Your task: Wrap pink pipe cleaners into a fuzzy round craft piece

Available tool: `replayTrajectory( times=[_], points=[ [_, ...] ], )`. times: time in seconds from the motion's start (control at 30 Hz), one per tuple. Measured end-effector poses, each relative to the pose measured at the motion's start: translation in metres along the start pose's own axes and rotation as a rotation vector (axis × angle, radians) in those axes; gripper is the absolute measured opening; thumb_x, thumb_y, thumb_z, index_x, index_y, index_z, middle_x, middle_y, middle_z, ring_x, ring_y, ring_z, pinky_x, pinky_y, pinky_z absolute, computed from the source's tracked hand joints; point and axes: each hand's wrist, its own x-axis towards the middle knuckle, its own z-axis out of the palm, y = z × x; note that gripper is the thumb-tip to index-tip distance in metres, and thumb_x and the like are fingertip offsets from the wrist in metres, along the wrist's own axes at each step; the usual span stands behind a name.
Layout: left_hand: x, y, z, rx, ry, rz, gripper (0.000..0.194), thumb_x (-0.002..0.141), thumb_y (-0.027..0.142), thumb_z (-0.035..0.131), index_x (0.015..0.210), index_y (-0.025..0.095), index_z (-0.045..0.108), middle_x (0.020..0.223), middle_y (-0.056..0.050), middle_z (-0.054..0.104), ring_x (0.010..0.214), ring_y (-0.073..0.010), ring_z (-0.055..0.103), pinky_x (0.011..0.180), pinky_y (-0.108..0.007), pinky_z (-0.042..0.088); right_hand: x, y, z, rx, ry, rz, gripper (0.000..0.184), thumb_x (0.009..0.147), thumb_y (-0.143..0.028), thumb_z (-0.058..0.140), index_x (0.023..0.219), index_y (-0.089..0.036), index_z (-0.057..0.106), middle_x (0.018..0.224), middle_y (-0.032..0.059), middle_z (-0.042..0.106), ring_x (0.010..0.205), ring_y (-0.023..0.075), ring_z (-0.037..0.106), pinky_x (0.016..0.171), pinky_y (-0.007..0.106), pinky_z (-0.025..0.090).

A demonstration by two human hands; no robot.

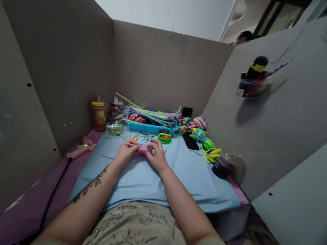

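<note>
My left hand [127, 151] and my right hand [157, 157] meet over the light blue cloth [142, 181]. Between them is a small pink pipe-cleaner piece [144, 149], pinched at both sides by the fingers. A pale pink strand sticks out to the left past my left fingers. Just beyond the hands lie an orange loop [135, 138] and a green round pipe-cleaner piece [165, 138] with an orange middle. The fine shape of the pink piece is too small to make out.
Behind stands a blue basket [150, 129] full of long pipe cleaners. A pink glue gun [84, 147] with a black cord lies left, near a lidded cup [98, 115]. To the right are a phone [191, 141], colourful pieces and a dark tub [222, 168]. Grey panels enclose the table.
</note>
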Motion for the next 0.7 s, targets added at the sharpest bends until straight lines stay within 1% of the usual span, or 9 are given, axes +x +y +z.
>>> replayTrajectory(
  times=[0.2,0.3,0.37,0.43,0.5,0.53,0.6,0.7],
  points=[
    [0.001,0.0,-0.001,0.002,-0.016,-0.009,0.049,0.054,0.031,0.082,0.086,0.018,0.047,0.058,0.001,0.067,0.052,-0.0134,0.063,0.057,-0.025,0.049,0.001,-0.001,0.0,0.009,0.015,0.047,0.022,0.072,-0.017,0.064,0.092,-0.023,0.059,0.113,0.0083,0.049,0.114,0.0232,0.049,0.1,0.04,0.041],
    [0.0,0.001,-0.001,0.007,-0.032,-0.014,0.052,0.052,0.033,0.083,0.087,0.018,0.047,0.059,0.0,0.068,0.053,-0.0148,0.065,0.058,-0.026,0.05,0.002,-0.001,-0.001,0.066,0.039,0.086,0.028,0.071,-0.018,0.064,0.098,-0.024,0.059,0.115,0.0082,0.05,0.112,0.0228,0.05,0.096,0.039,0.044],
    [0.0,0.002,-0.001,0.011,-0.042,-0.017,0.053,0.052,0.033,0.084,0.087,0.018,0.048,0.059,0.0,0.068,0.054,-0.015,0.065,0.059,-0.027,0.05,0.002,0.002,-0.001,0.105,0.057,0.13,0.029,0.072,-0.02,0.063,0.1,-0.023,0.059,0.116,0.0089,0.05,0.11,0.0226,0.051,0.092,0.038,0.046],
    [0.0,0.003,-0.001,0.015,-0.049,-0.016,0.053,0.052,0.035,0.084,0.086,0.018,0.048,0.059,0.0,0.068,0.055,-0.015,0.065,0.059,-0.027,0.05,0.003,0.007,0.0,0.132,0.056,0.189,0.022,0.074,-0.025,0.062,0.096,-0.022,0.062,0.116,0.0095,0.05,0.111,0.0232,0.051,0.09,0.038,0.047],
    [-0.001,0.003,-0.001,0.02,-0.055,-0.014,0.052,0.052,0.036,0.084,0.085,0.017,0.049,0.059,0.0,0.068,0.055,-0.0151,0.065,0.059,-0.027,0.051,0.004,0.012,0.001,0.172,0.04,0.248,0.012,0.074,-0.03,0.063,0.083,-0.022,0.064,0.114,0.0092,0.05,0.112,0.0238,0.051,0.089,0.037,0.047],
    [-0.001,0.003,-0.001,0.024,-0.058,-0.013,0.052,0.051,0.036,0.084,0.085,0.017,0.05,0.059,0.0,0.067,0.054,-0.0151,0.065,0.059,-0.027,0.051,0.004,0.015,0.001,0.199,0.031,0.27,0.011,0.074,-0.032,0.063,0.078,-0.022,0.064,0.114,0.0088,0.051,0.113,0.0238,0.05,0.088,0.036,0.047],
    [-0.001,0.003,0.0,0.032,-0.06,-0.011,0.05,0.051,0.035,0.085,0.083,0.017,0.051,0.059,0.0,0.067,0.054,-0.0148,0.065,0.059,-0.027,0.051,0.004,0.018,0.001,0.243,0.022,0.292,0.014,0.074,-0.035,0.063,0.07,-0.021,0.062,0.111,0.008,0.052,0.112,0.0234,0.05,0.091,0.036,0.046],
    [-0.002,0.003,0.001,0.049,-0.054,0.001,0.047,0.052,0.034,0.084,0.082,0.016,0.053,0.06,0.0,0.066,0.054,-0.0142,0.064,0.059,-0.026,0.05,0.005,0.019,0.001,0.255,0.015,0.284,0.016,0.074,-0.036,0.064,0.068,-0.021,0.061,0.11,0.0075,0.055,0.113,0.0231,0.051,0.101,0.039,0.038]
  ],
)
